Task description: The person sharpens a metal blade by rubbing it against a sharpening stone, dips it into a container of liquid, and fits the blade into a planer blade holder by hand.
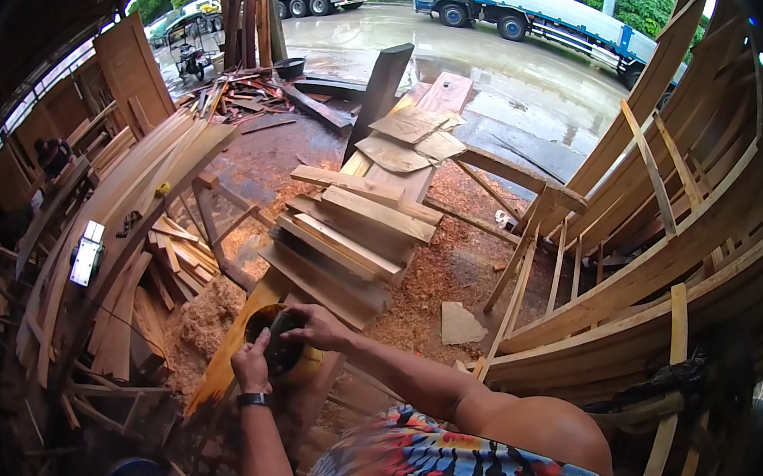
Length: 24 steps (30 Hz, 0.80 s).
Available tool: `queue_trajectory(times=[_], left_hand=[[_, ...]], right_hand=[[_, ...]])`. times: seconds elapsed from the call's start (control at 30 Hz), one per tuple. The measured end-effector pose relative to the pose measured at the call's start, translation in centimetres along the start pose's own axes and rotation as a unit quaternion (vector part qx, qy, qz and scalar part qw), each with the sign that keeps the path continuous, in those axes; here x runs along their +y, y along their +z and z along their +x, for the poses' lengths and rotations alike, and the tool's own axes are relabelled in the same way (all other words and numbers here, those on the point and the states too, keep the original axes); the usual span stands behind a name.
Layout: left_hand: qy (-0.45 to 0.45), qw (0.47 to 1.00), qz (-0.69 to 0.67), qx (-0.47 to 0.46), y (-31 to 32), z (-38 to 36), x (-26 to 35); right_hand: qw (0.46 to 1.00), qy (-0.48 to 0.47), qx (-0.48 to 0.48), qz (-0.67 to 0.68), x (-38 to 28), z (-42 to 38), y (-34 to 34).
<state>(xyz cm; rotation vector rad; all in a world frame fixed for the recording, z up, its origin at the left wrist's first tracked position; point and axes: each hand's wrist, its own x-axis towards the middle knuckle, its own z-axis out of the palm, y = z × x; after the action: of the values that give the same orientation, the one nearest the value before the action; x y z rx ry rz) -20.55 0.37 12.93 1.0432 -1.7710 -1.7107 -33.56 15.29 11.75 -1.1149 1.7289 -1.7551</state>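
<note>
A dark round container with a yellow outer side (301,366) sits at the near end of the plank bench. My left hand (252,364), with a dark band on its wrist, is at the container's left edge, its fingers closed on a small dark piece above the opening. From the right, my right hand (314,327) reaches over the rim with its fingers bent round the same dark piece. What the piece is cannot be made out. An orange-stained board (235,343) lies just left of the container.
Cut boards (334,242) lie crosswise on the bench beyond my hands, with flat sheets (407,125) farther off. Long planks and a power tool (87,254) are at left. Timber frames (576,333) stand at right. Another person (52,157) is far left; trucks (535,13) are outside.
</note>
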Motion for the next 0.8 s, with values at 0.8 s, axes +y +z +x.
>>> queue_trajectory(times=[0.8], left_hand=[[-0.034,0.999,-0.011,0.008,0.6,-1.2,1.5]], right_hand=[[0.996,0.072,0.005,-0.050,-1.6,-0.1,-0.3]])
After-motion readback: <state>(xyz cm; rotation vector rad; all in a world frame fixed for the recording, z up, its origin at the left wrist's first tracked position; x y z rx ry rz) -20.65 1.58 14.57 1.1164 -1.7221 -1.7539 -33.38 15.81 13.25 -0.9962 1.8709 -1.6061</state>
